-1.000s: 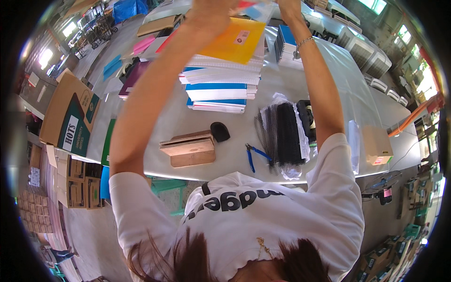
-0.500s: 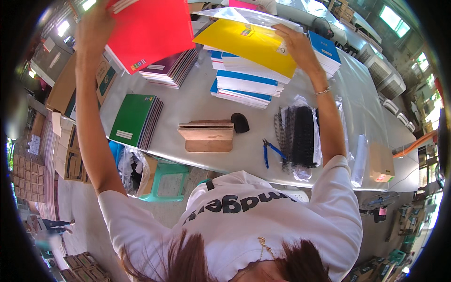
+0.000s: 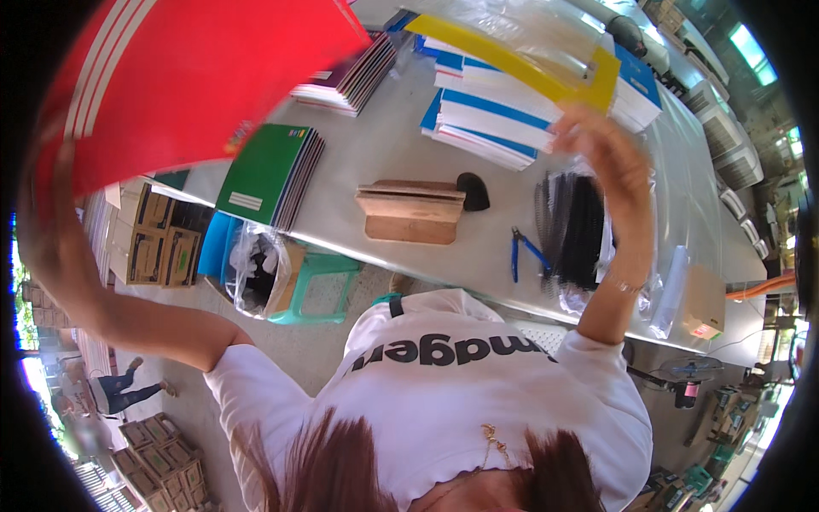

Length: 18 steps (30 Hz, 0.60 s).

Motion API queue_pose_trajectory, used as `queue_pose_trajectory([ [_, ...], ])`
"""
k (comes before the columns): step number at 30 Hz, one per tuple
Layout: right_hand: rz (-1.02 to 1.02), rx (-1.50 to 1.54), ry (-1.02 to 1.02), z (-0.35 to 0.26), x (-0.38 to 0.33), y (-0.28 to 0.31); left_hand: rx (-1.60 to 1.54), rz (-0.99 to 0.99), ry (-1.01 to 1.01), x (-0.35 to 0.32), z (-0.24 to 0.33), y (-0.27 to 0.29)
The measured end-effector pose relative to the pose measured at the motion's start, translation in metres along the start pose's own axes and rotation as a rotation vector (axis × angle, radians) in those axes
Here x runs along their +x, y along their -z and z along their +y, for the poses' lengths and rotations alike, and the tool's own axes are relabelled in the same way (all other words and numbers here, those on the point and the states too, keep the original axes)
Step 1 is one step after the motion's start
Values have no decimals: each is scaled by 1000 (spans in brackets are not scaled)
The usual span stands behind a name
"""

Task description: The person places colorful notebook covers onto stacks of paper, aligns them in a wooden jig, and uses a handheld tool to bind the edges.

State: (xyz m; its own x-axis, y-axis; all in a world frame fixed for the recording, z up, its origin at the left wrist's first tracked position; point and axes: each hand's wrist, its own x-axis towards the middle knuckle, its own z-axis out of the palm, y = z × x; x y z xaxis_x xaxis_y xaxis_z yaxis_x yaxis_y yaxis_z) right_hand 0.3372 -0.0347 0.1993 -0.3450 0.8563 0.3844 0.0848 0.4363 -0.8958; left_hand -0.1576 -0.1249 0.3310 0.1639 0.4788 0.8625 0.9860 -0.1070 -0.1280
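Note:
My left hand [image 3: 60, 183] is closed on the edge of a red cover [image 3: 196, 77] with white stripes, raised at the upper left. My right hand [image 3: 606, 154], blurred by motion, is at the near right corner of a stack of white and blue paper [image 3: 486, 119]. Whether its fingers grip anything is not clear. On that stack lies a yellow cover [image 3: 503, 55], partly under a clear plastic sheet [image 3: 546, 34]. A stack of green-topped notebooks [image 3: 264, 175] stands at the table's left edge, with purple-topped notebooks [image 3: 354, 81] farther back, partly behind the red cover.
A wooden block stand [image 3: 409, 212] sits mid-table beside a black rounded piece [image 3: 473, 192]. Blue-handled pliers [image 3: 527, 254] lie by black spiral coils [image 3: 572, 235]. Blue-covered books [image 3: 638, 90] stand at the back right. Below the table are a green stool [image 3: 316, 290] and a plastic-lined bin [image 3: 256, 269].
My left hand has swung left and nearer with the red cover. My right hand has come down off the yellow cover's far edge toward me. My view has shifted too.

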Motion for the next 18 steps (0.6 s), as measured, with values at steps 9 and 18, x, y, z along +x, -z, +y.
queue_pose_trajectory([
  [9,120,874,-474,180,-97,-169,-1157,-218,271,-82,133,-84],
  [18,644,934,-100,234,-110,-117,-1401,-211,308,-149,210,-203],
])
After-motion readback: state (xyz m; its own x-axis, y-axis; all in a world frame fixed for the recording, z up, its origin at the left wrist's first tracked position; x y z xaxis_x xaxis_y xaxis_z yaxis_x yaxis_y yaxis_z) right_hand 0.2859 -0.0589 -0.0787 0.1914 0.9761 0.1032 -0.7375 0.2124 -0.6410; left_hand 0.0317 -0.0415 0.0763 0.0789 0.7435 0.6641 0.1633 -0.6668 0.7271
